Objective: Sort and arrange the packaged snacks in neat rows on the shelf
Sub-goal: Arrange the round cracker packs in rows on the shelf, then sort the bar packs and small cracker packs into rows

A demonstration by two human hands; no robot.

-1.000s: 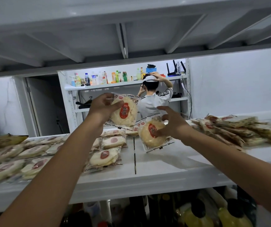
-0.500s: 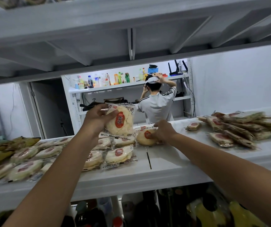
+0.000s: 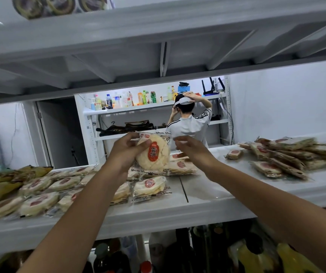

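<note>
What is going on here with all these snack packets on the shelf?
A person is sorting packaged snacks on a white shelf. The left hand holds one round rice cracker packet up above the shelf. The right hand is at the packet's right edge; whether it grips the wrapper is unclear. Similar packets lie in rows on the left, and a loose pile waits on the right.

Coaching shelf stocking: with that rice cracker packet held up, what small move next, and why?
Probably lay the rice cracker packet, gripped by the left hand with the right hand at its corner, flat on bare shelf right of the front-row packet, extending that row.
</note>
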